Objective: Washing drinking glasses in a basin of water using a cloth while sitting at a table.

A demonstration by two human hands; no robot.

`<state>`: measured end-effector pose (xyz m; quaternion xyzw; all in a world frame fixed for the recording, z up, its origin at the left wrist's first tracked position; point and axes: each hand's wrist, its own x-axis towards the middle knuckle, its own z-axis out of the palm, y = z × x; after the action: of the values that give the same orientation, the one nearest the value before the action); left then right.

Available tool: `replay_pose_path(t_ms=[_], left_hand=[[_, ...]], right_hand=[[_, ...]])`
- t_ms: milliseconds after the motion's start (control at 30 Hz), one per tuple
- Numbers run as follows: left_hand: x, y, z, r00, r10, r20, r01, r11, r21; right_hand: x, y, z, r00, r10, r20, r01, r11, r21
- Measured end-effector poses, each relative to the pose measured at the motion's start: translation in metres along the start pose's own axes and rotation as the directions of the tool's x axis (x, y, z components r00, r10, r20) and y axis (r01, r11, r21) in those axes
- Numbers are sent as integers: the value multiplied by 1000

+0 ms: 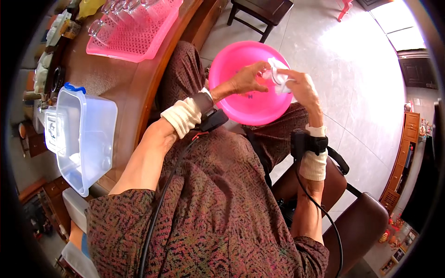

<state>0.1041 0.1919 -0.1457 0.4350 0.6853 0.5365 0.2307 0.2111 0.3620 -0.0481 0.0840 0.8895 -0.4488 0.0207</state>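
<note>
Over a round pink plastic basin [229, 100], both of my hands are raised close together. My right hand [303, 87] grips a white cloth [278, 74] near the basin's far right rim. Facing it, my left hand [247, 78] has its thumb and fingers spread in a curve; its fingertips reach to the cloth's left side, around something clear and glass-like that is hard to make out. Small coloured marks show on the basin's floor.
Clear glass cups [120, 14] lie in a pink plastic basket [146, 55] on the brown table [128, 76] at left. Nearer stands a clear plastic box [99, 128] with blue latches. A dark stool [262, 10] is beyond the basin; a brown chair [358, 226] is at right.
</note>
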Motion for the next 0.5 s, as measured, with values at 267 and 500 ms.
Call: replay_pose_path(t_ms=[267,500], left_hand=[[-1,9,-4,999,21,37,-24,997,70],[-9,-5,-7,993,-98,69,96,995,27]], right_hand=[[-7,-9,4,985,-63,162,115,936,-334],[-4,-37,-45,998,-50,-47,60,963,264]])
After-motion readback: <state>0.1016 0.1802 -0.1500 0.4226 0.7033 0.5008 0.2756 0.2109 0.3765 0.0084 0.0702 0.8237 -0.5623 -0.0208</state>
